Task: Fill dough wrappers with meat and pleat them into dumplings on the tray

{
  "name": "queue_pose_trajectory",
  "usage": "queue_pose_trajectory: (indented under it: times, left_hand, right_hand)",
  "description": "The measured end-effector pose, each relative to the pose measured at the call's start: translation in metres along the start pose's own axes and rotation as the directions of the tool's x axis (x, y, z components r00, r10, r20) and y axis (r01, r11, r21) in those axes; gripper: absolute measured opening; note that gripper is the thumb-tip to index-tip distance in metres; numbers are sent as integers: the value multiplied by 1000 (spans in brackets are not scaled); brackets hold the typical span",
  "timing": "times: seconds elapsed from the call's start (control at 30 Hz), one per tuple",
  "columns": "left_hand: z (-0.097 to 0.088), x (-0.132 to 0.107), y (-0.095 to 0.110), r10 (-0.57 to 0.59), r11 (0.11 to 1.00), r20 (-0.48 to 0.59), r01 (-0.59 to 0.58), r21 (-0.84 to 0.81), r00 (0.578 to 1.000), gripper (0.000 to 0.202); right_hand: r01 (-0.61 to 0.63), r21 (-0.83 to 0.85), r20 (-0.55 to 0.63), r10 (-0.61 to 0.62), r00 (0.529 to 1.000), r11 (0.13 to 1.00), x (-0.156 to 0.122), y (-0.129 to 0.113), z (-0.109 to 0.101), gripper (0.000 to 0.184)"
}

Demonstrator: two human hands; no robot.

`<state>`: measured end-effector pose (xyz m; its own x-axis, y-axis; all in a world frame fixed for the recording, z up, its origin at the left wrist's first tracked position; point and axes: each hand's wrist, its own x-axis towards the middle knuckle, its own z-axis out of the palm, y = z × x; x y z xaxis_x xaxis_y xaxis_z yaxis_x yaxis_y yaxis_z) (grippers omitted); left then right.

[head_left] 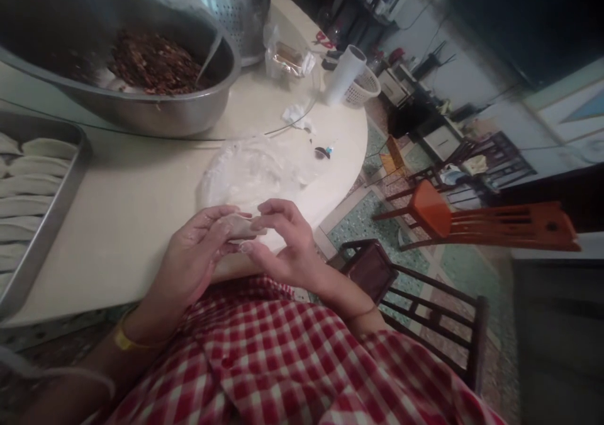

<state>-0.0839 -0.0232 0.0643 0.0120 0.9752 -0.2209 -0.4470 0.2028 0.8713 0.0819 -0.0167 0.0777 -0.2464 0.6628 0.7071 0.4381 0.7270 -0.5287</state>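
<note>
A pale dumpling [240, 225] is held up between my two hands, just above the table's near edge. My left hand [191, 255] is closed round its left side, thumb along the front. The fingers and thumb of my right hand [287, 242] curve in at the dumpling's right end, and its fingertips seem to touch the dough. To the left, a metal tray [70, 160] holds rows of finished dumplings [35, 186]. Beyond it stands a big steel bowl [189, 113] with dark minced filling [155, 60] and a spoon [209, 60] in it.
A crumpled plastic bag [245, 170] lies on the pale table [117, 204] behind my hands. Farther back are a perforated steel pot [236, 9], a wrapped packet [289, 60], a paper roll [346, 72] and a white basket [363, 88]. Wooden chairs [429, 208] stand on the right.
</note>
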Motion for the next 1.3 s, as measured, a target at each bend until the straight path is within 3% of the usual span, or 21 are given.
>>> queue_pose_trajectory:
  times: [0.1,0.2,0.33,0.6,0.73,1.13,1.3]
  left_hand:
    - [1,-1,0,5,1000,-5,-5,-6,1000,43]
    - [0,-1,-1,21,1000,-4,-21,19,1000,37]
    - [0,1,-3,65,997,-7,-65,31,998,33]
    - [4,3,-2,115,993,-32,-114,38,993,29]
    - [3,4,-3,130,989,-11,-129,72,991,31]
    - [2,5,-4,89,991,6,-89,98,996,33]
    - [-1,5,-6,134,984,-2,-132,117,991,26]
  right_hand:
    - [-33,-153,-7,32,999,988,-4,2,3,15]
    - [-42,-189,-25,38,999,981,-4,4,4,15]
    - [-34,-160,-27,30,999,987,-4,3,3,10]
    - [-125,-142,-4,126,992,982,-3,5,4,15]
    - [-196,-95,106,205,973,976,-1,3,4,18]
    - [-19,-16,18,20,1000,1000,-1,10,10,11]
    - [-141,44,46,139,989,989,-2,9,1,15]
